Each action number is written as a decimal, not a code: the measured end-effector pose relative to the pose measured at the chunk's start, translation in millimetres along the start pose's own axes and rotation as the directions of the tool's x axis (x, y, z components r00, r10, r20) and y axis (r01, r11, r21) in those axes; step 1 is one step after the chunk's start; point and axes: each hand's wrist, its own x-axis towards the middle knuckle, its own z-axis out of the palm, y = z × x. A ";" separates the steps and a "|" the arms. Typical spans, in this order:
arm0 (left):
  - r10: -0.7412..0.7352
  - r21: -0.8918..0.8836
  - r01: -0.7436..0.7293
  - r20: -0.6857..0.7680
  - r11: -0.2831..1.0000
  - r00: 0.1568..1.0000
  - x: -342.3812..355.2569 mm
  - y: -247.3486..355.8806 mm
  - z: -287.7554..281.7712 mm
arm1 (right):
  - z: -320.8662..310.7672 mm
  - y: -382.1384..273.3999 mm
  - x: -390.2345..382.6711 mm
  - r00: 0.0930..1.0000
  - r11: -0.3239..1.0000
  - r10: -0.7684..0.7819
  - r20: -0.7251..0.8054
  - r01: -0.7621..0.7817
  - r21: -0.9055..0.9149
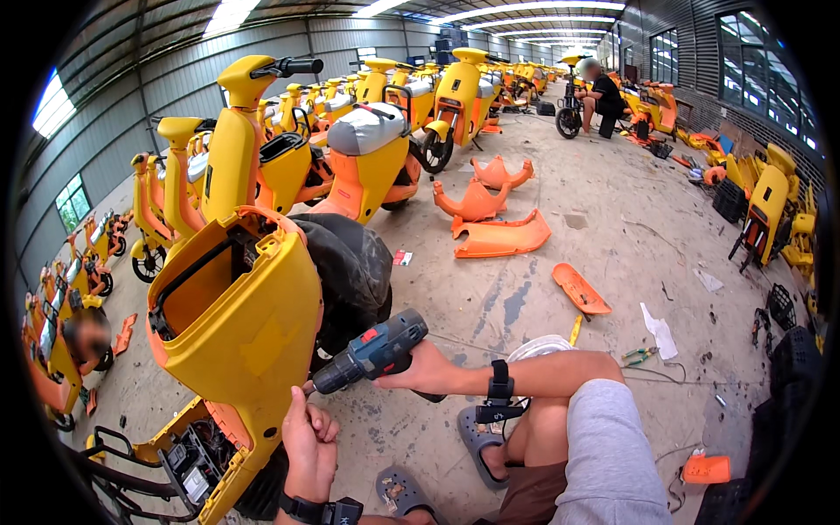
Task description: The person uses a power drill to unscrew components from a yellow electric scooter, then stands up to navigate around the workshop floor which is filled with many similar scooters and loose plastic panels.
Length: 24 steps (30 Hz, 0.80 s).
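My right hand (pixel 420 372) grips a dark cordless drill (pixel 363 354) with a red switch, held level and pointing left at the side of a yellow-and-orange scooter body (pixel 236 324). My left hand (pixel 311 433) is beside the drill's nose, thumb raised and fingers curled; whatever it pinches at the bit is too small to make out. The scooter body has an open cavity at the top, and a dark seat or cover (pixel 346 254) sits behind it. At its lower left a battery compartment with wiring (pixel 197 468) is exposed.
Rows of yellow scooters (pixel 455 96) fill the left and back; more (pixel 770 206) stand at right. Loose orange panels (pixel 499 232) and an orange tray (pixel 577 287) lie on the concrete floor, with pliers (pixel 639 354). A person (pixel 599 101) crouches by a scooter at back right.
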 end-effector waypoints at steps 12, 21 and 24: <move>0.021 -0.044 -0.020 0.026 0.999 0.999 1.8 -6.1 6.3 | -4.7 6.9 1.9 0.999 0.994 -0.028 -0.026 0.025 -0.111; 0.032 -0.044 -0.032 -0.017 0.999 0.999 2.2 -13.7 1.5 | -3.6 12.0 -0.7 0.998 0.972 0.056 0.009 -0.052 -0.228; 0.037 -0.046 -0.039 -0.034 0.998 0.999 2.2 -13.0 3.7 | -2.0 2.4 -1.9 0.994 0.974 0.110 0.012 -0.105 -0.199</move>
